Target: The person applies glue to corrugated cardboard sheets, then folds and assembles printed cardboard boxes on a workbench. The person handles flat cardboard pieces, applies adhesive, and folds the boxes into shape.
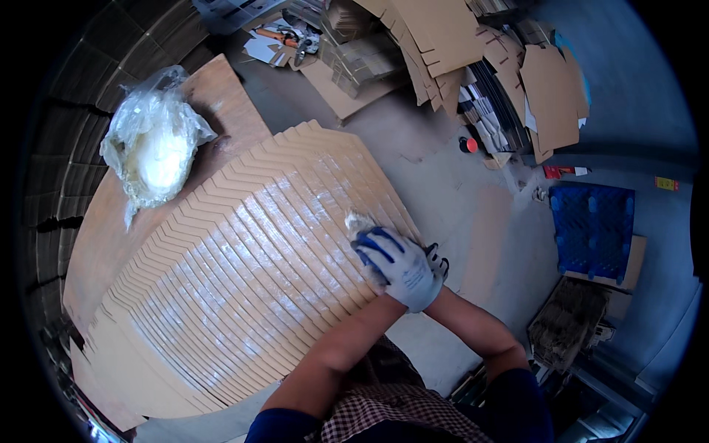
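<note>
My wrists come together near the right edge of a fanned stack of cardboard sheets (pixel 251 244), whose exposed strips glisten with a wet whitish film. My right hand (pixel 410 277), in a grey-white glove with blue fingers, lies on top. Its fingers are closed over a whitish wad (pixel 358 221) pressed on the sheets; whether this is cloth or bristles is unclear. Mostly covered by it, my left hand (pixel 441 264) shows only a few dark gloved fingertips beside the stack's right edge. To the left stands a bowl-shaped container (pixel 159 166) lined with clear plastic, holding something white.
A wooden board (pixel 229 96) supports the stack and the plastic-lined container. Cardboard bundles (pixel 362 63) and flat cardboard pieces (pixel 550 96) stand at the back. A blue plastic pallet (pixel 594 229) is at the right, and a small red-topped item (pixel 467 145) sits on the floor.
</note>
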### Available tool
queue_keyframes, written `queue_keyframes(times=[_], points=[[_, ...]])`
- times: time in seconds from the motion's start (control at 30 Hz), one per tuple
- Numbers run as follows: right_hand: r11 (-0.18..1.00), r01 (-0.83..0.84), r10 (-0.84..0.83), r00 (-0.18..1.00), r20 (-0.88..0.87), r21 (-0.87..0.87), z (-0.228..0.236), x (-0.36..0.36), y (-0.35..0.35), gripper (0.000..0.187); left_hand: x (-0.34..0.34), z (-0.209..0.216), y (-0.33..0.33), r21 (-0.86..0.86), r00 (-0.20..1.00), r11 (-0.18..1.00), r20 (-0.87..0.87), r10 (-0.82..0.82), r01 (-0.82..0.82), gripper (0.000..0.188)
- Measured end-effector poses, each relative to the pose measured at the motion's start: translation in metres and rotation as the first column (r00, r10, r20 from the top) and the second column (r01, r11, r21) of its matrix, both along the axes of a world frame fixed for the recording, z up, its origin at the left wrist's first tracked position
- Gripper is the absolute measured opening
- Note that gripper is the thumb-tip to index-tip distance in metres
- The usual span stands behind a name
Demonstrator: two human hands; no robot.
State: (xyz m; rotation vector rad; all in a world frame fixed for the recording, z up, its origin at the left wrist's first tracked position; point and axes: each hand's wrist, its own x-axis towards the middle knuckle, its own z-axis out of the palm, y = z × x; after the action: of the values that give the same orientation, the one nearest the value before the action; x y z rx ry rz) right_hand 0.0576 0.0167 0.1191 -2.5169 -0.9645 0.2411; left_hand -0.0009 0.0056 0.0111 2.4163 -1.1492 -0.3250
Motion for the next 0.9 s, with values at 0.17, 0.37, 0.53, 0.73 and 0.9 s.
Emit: queue_keyframes(times=[0.17,0.37,0.53,0.73,0.9], points=[[0.959,0.242,-0.243,0.97,0.013,-0.148,-0.03,0.049,-0.006,0.055,-0.003,-0.007,-0.002,-0.058,0.996,0.998,-0.087,0.021,-0.026,0.04],[0.983,-0.161,0.174,0.97,0.171,-0.087,-0.001,0.03,0.046,0.049,-0.006,-0.011,0.0,-0.244,0.921,0.963,-0.39,0.011,-0.114,0.041],[0.942,0.328,-0.332,0.942,0.056,0.066,-0.002,0.071,0.05,0.039,-0.012,-0.018,-0.001,-0.401,0.74,0.877,-0.668,-0.08,-0.266,0.041],[0.583,0.662,-0.517,0.75,-0.413,0.471,-0.001,0.083,0.099,0.033,-0.017,-0.026,-0.003,-0.473,0.552,0.782,-0.808,-0.203,-0.405,0.041],[0.774,0.52,-0.566,0.824,0.025,0.361,-0.024,0.1,0.119,0.033,-0.022,-0.028,-0.001,-0.491,0.464,0.731,-0.845,-0.267,-0.474,0.042]])
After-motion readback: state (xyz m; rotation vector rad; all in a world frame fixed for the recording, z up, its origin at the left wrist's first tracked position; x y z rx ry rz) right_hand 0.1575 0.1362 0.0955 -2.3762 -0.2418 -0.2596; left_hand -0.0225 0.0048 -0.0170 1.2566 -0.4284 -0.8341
